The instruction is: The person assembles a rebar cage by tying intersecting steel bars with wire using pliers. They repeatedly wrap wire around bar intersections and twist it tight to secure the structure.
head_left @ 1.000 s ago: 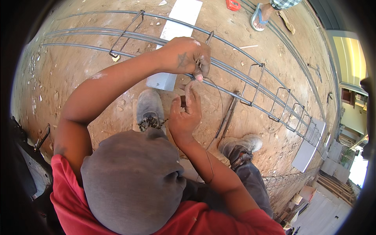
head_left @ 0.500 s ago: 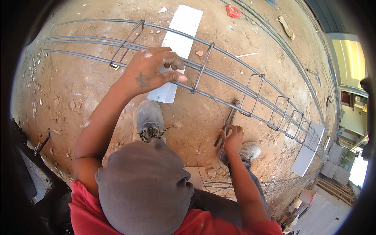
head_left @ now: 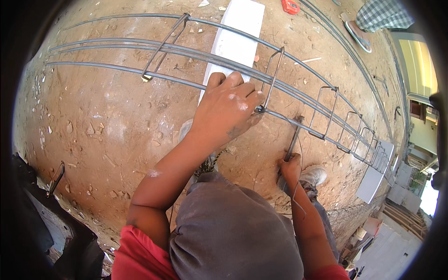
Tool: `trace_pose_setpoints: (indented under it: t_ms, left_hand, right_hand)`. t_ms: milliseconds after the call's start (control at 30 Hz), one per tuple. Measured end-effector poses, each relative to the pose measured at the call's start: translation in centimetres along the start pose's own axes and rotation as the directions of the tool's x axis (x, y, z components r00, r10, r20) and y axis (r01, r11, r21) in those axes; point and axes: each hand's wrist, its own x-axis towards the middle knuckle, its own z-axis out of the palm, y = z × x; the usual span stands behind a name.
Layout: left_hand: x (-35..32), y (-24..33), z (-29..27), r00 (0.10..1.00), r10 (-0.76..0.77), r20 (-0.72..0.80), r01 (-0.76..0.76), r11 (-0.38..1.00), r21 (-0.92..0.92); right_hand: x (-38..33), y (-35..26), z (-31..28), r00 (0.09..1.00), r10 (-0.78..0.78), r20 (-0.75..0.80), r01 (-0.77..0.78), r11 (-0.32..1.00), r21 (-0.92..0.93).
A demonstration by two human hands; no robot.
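Observation:
A long rebar cage (head_left: 224,69) of grey bars with rectangular stirrups (head_left: 274,77) slants across the view from upper left to lower right. My left hand (head_left: 229,107) is closed on its near bar, fingers curled over, right beside a stirrup corner. Lower and to the right, my right hand (head_left: 291,167) grips a long dark metal hand tool (head_left: 295,135) with a narrow head; its exact kind does not show. The tool's upper end comes close to the near bar; whether they touch I cannot tell. A thin loose wire (head_left: 301,179) hangs by my right hand.
Under the cage lie a white block (head_left: 240,23) and a grey-white block (head_left: 372,183). Long bars (head_left: 347,42) run along the dirt ground at upper right, near a red tape measure-like case (head_left: 290,6). Another person's sandalled foot (head_left: 358,35) stands there.
My left hand has moved right along the cage and closed on the near bar by the stirrup. My right hand still grips the tool. Another person's foot and checked trouser leg have appeared.

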Motion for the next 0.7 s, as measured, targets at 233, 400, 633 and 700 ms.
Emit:
trace_pose_setpoints:
  t_ms: [233, 400, 633, 700]
  left_hand:
    - [-1.6, 0.3, -1.2, 0.979, -0.070, -0.190, 0.021, 0.968, -0.249]
    - [-5.1, 1.2, -2.1, 0.953, -0.118, -0.280, -0.061, 0.829, -0.556]
    - [-5.0, 2.0, -1.5, 0.935, 0.087, 0.345, 0.230, 0.593, -0.772]
    - [-4.8, 2.2, -0.9, 0.936, 0.061, 0.348, 0.233, 0.632, -0.739]
  right_hand:
    - [1.7, 3.2, -0.6, 0.924, 0.129, 0.359, -0.372, 0.516, 0.772]
    - [-6.5, 1.7, -9.6, 0.974, 0.133, 0.183, -0.211, 0.246, 0.946]
    - [-8.8, -1.9, -20.8, 0.851, 0.101, 0.515, -0.474, 0.571, 0.671]
    - [-7.9, -0.8, -19.5, 0.760, 0.138, 0.635, -0.627, 0.412, 0.661]
